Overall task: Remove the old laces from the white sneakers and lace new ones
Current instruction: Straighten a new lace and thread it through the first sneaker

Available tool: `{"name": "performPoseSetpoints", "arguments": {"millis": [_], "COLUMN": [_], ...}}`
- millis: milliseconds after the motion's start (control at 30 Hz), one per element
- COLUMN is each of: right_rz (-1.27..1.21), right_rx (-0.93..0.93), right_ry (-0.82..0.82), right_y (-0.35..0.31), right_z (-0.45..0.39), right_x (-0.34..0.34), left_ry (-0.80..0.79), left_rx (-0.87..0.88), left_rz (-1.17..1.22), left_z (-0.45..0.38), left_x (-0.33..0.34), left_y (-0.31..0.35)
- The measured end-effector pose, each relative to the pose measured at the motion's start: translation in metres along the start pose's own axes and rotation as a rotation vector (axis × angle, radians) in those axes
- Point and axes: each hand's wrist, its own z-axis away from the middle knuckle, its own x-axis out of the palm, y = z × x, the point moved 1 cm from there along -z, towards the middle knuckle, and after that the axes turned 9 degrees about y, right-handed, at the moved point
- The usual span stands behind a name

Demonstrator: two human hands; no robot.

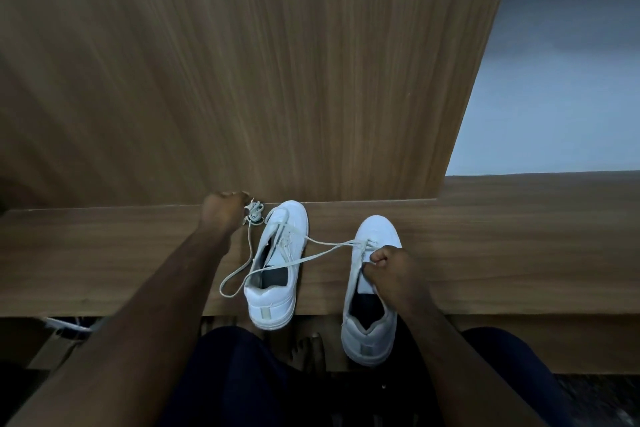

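Observation:
Two white sneakers stand on a narrow wooden ledge (485,253), toes pointing away from me. The left sneaker (277,274) has a loose lace in its eyelets. The right sneaker (372,291) overhangs the ledge's near edge. A long white lace (329,246) runs from the right sneaker's front eyelets across the left sneaker and loops on the ledge at its left. My right hand (391,270) is shut on the lace over the right sneaker's tongue. My left hand (223,210) is closed beside a bundled lace (254,213) at the back of the ledge; whether it grips that bundle is unclear.
A tall wooden panel (277,62) rises directly behind the ledge. A pale wall (554,97) shows at the right. My dark-clothed legs and bare toes (308,354) are below the ledge. White cables (65,324) lie under the ledge at the left.

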Motion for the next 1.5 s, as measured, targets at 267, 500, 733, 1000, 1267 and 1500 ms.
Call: {"name": "performPoseSetpoints", "arguments": {"millis": [267, 500, 733, 1000, 1267, 1500], "right_rz": [0.030, 0.057, 0.018, 0.042, 0.228, -0.385], "right_rx": [-0.007, -0.013, -0.049, -0.251, -0.309, 0.019], "right_ry": [-0.002, 0.007, 0.043, -0.012, -0.426, -0.390], "right_y": [0.003, 0.001, 0.000, -0.039, -0.087, -0.094], "right_z": [-0.002, -0.002, -0.003, -0.042, -0.067, -0.063], "right_x": [0.000, 0.000, -0.001, 0.024, 0.071, 0.054], "left_ry": [-0.189, -0.386, -0.157, 0.025, -0.035, -0.120], "left_rx": [0.105, -0.250, -0.327, 0.013, -0.125, -0.236], "left_rz": [-0.725, -0.792, -0.273, 0.363, 0.487, 0.391], "left_z": [0.020, 0.038, 0.031, 0.057, 0.105, 0.104], "left_x": [-0.011, -0.044, -0.035, -0.006, 0.040, 0.055], "left_y": [-0.021, -0.059, -0.076, -0.004, -0.022, -0.028]}}
